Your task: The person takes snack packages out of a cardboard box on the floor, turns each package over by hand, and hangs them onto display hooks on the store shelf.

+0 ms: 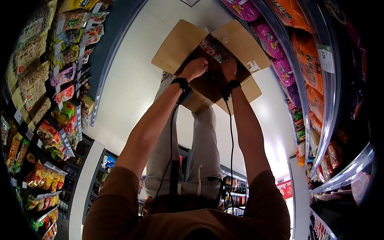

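An open cardboard box (178, 44) stands on the floor with its flaps folded outward. My left hand (195, 68) is over the left part of its opening, the fingers curled closed; whatever they may hold is hidden. Inside the box, near its right wall, my right hand (229, 67) reaches down beside a package with red and pale printing (212, 50). The fingers of that hand are in shadow, so its grip cannot be made out. Each wrist wears a black band with a cable.
Shelves of bagged snacks (30, 80) rise on the left. On the right, another shelf holds purple bags (268, 40) and orange bags (306, 60) behind clear edge strips (335, 100). The pale floor (126, 80) runs between them. Cables hang from both wrists.
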`<action>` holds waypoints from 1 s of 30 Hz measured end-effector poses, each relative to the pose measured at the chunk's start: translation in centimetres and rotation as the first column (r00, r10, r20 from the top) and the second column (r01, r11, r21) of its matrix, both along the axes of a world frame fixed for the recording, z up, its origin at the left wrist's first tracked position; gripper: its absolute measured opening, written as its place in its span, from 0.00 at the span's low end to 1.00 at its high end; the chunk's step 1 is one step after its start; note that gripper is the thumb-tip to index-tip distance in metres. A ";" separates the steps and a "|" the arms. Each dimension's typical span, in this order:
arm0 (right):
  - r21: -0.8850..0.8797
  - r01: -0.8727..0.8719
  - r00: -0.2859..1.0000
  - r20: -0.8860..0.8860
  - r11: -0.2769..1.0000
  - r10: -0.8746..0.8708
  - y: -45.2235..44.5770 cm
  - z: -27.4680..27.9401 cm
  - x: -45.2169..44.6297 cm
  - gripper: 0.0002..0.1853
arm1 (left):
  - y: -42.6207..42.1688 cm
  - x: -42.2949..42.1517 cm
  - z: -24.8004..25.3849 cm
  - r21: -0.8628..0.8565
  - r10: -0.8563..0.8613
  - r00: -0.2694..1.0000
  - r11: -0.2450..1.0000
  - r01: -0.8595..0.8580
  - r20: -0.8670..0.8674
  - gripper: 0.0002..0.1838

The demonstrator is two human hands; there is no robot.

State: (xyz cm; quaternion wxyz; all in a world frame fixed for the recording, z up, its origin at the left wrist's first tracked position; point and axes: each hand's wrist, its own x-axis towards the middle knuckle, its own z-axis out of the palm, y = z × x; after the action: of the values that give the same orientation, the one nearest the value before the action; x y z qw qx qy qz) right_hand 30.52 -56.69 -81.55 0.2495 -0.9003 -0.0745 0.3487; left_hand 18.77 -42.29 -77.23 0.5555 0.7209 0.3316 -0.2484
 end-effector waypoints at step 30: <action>0.444 0.280 0.944 -0.287 0.851 -0.161 2.1 23.3 -9.2 0.08 | 9.6 0.1 21.9 0.131 -0.425 0.892 0.904 0.408 0.156 0.37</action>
State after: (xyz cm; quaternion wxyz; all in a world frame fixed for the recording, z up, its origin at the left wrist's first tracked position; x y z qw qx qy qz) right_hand 21.30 -54.60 -58.28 0.5099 -0.7645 -0.0232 0.3938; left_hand 18.91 -32.71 -55.32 0.4820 0.8204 0.1290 -0.2793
